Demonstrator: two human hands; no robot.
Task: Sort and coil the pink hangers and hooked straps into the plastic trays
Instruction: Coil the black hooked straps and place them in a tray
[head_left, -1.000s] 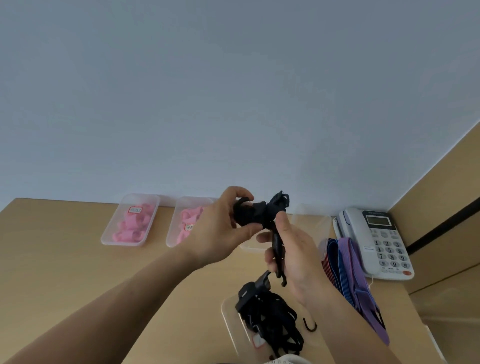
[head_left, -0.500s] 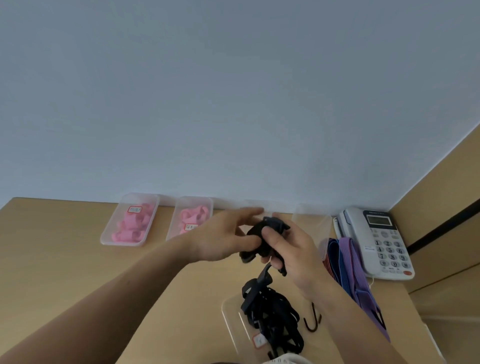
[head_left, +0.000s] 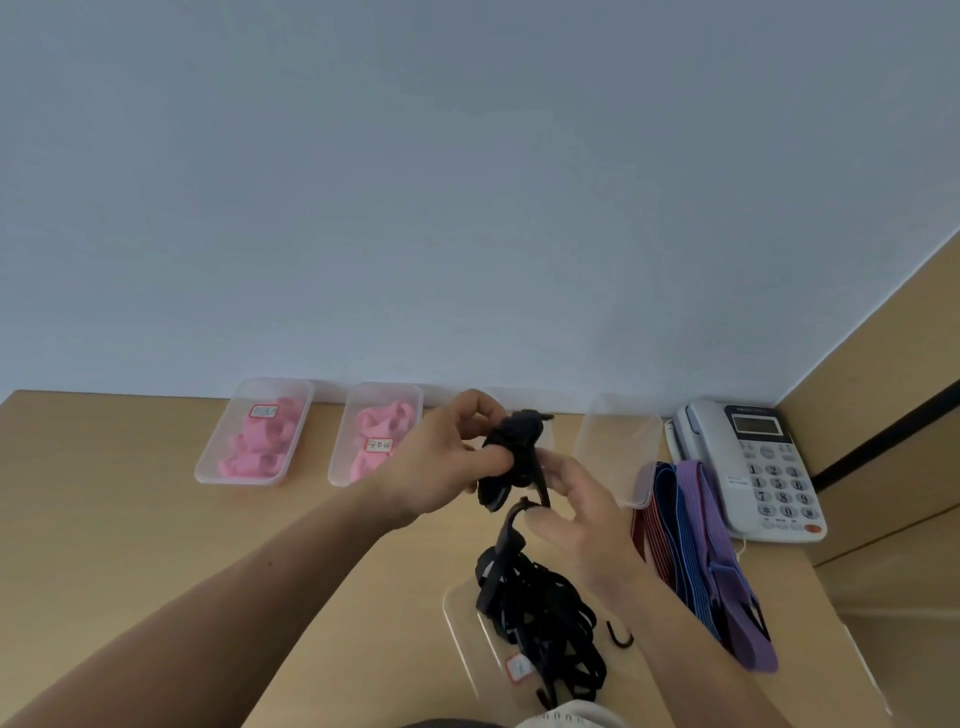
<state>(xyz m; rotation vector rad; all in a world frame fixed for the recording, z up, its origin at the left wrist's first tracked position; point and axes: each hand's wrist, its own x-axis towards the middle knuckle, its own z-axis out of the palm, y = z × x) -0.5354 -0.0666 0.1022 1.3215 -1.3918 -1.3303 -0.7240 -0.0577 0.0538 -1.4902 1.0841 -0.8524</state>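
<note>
1. Hand state. The left hand (head_left: 441, 467) pinches the coiled strap (head_left: 511, 447) between thumb and curled fingers, above the desk (head_left: 104, 493) at its centre. I judge this grip is there to stop the black windings from springing loose. The right hand (head_left: 576, 514), at 4 o'clock from the coil, has thumb and fingers curled at the hooked tail hanging from it. Contact looks like a light pinch, but blur hides the exact fingertip position.

2. Task item location. The coil is held in the air, touching no tray. Directly below, at 6 o'clock, the near tray (head_left: 462, 618) holds a loose pile of black straps (head_left: 540, 608). A loose hook (head_left: 621, 636) lies just beside it.

3. Layout. Two trays of pink hangers sit against the wall: the first pink tray (head_left: 208, 467) at 10 o'clock and the second pink tray (head_left: 337, 467) at 11 o'clock. An empty tray (head_left: 618, 447) stands at 1 o'clock, probably kept for finished coils. Striped straps (head_left: 696, 545) lie at 3 o'clock beside the telephone (head_left: 753, 462).

4. Judgement. The step in hand is securing the tail so that the coil holds its shape.
</note>
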